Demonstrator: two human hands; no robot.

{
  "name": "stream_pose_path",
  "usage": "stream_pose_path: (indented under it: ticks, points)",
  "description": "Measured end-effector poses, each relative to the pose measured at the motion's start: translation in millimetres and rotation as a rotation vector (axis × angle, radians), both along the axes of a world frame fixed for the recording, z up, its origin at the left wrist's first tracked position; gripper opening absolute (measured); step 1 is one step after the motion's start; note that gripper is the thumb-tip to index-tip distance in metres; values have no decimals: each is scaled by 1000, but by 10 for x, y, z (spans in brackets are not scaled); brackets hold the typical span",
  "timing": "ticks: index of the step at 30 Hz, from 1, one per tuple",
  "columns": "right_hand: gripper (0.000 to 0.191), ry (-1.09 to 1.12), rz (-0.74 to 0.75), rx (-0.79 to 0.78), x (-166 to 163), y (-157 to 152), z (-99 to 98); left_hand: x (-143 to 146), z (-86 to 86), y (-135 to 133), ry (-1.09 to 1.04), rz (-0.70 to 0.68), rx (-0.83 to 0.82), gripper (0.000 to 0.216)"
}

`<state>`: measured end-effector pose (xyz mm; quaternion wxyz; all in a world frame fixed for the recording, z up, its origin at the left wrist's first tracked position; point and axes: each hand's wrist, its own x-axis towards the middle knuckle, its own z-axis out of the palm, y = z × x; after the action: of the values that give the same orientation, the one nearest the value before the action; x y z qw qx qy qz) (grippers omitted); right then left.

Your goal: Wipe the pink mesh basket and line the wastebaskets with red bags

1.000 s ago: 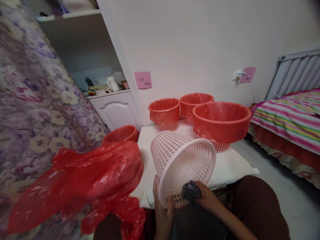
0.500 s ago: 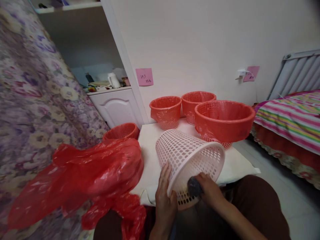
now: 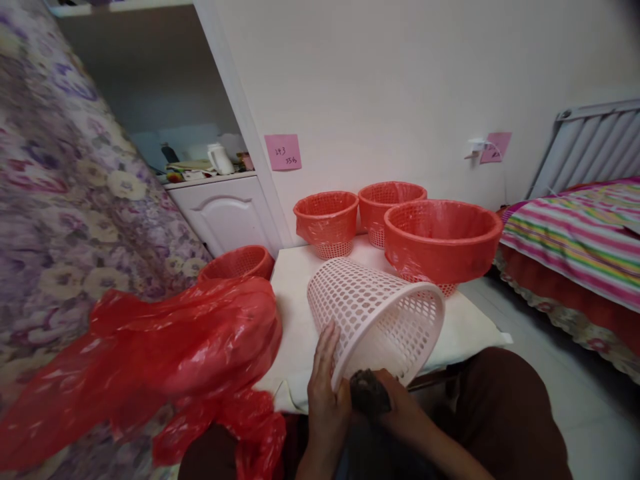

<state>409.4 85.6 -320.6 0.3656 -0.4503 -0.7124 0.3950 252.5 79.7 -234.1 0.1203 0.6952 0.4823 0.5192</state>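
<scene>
While the left hand [image 3: 327, 403] grips 1 pale basket [image 3: 353, 293] at 7 o'clock, the right hand [image 3: 400, 407] clutches 1 dark bundle [image 3: 369, 393]; 3 red baskets [image 3: 443, 250] behind, 11 to 2 o'clock.

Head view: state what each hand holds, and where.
The left hand holds the pale basket by its side near the rim; the right hand grips a dark bundle, exact spot unclear.

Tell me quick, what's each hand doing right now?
Left hand: holding the pale basket near its rim.
Right hand: closed on a dark crumpled bundle, maybe cloth.
</scene>
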Motion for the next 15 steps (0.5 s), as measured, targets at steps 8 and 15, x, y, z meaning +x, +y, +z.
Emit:
stream_pose_path:
  ticks: [8,15]
  points:
    - [72,-56,-331,98,427,628,244,-4,-9,-15,14,2,-4,81]
    - [70,-5,-214,1,26,511,86,-17,-61,22,12,-23,4,78]
